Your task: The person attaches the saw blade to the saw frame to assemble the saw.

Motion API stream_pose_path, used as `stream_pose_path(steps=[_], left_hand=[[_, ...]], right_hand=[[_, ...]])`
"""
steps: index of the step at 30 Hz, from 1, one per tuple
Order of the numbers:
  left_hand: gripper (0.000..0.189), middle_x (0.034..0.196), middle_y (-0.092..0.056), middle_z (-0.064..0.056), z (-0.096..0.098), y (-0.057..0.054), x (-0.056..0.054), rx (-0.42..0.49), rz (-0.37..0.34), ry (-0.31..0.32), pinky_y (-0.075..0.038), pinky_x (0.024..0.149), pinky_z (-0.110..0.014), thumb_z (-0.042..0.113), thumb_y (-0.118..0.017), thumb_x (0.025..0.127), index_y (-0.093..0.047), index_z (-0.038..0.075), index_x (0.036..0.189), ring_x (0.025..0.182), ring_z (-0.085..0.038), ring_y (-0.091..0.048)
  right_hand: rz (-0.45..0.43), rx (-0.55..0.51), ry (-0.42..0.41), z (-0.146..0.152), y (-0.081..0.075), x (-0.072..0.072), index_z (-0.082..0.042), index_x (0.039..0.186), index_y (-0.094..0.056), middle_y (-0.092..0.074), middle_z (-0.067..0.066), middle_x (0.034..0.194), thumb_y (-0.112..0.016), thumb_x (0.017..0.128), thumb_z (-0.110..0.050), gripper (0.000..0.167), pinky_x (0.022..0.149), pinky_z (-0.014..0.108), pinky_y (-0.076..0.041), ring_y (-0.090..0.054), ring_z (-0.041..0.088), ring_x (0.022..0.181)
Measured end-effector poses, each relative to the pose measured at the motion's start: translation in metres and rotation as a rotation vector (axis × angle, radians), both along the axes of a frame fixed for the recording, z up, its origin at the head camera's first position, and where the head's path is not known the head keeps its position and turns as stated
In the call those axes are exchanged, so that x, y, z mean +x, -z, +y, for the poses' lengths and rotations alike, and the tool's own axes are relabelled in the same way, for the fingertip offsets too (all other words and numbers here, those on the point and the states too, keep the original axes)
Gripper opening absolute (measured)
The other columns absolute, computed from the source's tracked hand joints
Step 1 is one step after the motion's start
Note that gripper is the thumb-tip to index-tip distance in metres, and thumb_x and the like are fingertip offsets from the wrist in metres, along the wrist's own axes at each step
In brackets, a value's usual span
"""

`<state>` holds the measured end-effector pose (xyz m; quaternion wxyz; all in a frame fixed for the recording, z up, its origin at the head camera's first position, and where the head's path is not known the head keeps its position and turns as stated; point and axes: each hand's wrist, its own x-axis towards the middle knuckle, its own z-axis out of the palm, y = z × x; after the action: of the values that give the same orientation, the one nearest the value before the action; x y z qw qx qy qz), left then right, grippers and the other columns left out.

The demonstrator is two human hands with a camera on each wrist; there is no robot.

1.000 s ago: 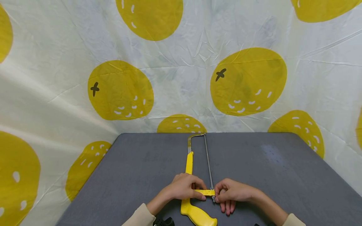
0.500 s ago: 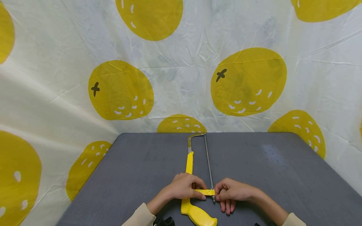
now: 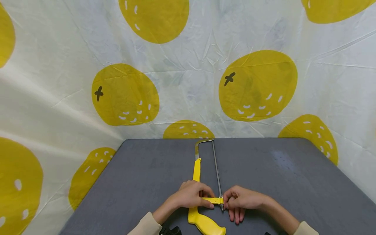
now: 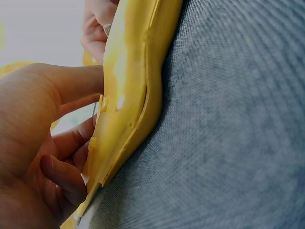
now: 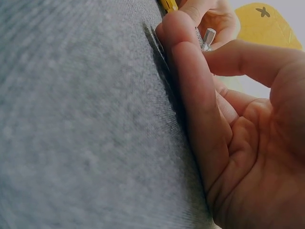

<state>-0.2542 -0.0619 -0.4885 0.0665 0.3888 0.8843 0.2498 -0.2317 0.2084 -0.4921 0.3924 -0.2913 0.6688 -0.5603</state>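
A hacksaw with a yellow handle lies on the grey table, its steel front bow pointing away from me. The thin blade runs along its right side. My left hand grips the yellow frame just ahead of the handle, its thumb along the short yellow crosspiece. At the blade's near end sits a small metal wing nut. Thumb and index finger of my right hand pinch it, while the other fingers rest on the table. In the left wrist view the yellow handle hides part of the right hand.
The grey cloth-covered table stretches to the back. A white curtain with yellow fruit prints hangs behind and along both sides. Dark wrist gear shows at the bottom edge.
Both hands and the hacksaw stay in place. The wing nut at the right fingertips shows a slightly different outline, as if turned a little.
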Motion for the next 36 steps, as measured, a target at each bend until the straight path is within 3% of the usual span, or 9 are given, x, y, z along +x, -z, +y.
stream_pose_path(steps=[14,25,36], left_hand=[[0.015,0.070,-0.060,0.022,-0.003,0.007,0.001,-0.005,0.022,0.010,-0.038,0.052,-0.022,0.046,-0.081,0.087,-0.078,0.039,0.100,0.055,0.006,-0.049],[0.015,0.070,-0.061,0.022,-0.005,0.011,0.001,0.004,0.025,0.023,-0.039,0.051,-0.022,0.045,-0.081,0.088,-0.078,0.037,0.101,0.055,0.006,-0.049],[0.016,0.071,-0.061,0.022,-0.005,0.010,0.001,0.008,0.021,0.019,-0.038,0.051,-0.022,0.045,-0.081,0.087,-0.078,0.037,0.101,0.056,0.006,-0.050]], right_hand=[[-0.011,0.027,0.020,-0.005,0.003,0.004,0.000,0.104,-0.064,-0.074,0.000,0.074,-0.063,0.101,-0.017,0.017,0.053,0.021,-0.056,-0.071,0.003,0.059],[0.032,0.052,0.080,-0.011,0.009,0.008,0.013,0.102,-0.063,-0.072,0.000,0.070,-0.063,0.102,-0.023,0.036,0.049,0.020,-0.053,-0.069,0.003,0.053],[0.020,0.066,0.087,-0.011,0.008,0.007,0.002,0.099,-0.068,-0.073,-0.001,0.070,-0.065,0.101,-0.021,0.024,0.049,0.020,-0.053,-0.068,0.002,0.053]])
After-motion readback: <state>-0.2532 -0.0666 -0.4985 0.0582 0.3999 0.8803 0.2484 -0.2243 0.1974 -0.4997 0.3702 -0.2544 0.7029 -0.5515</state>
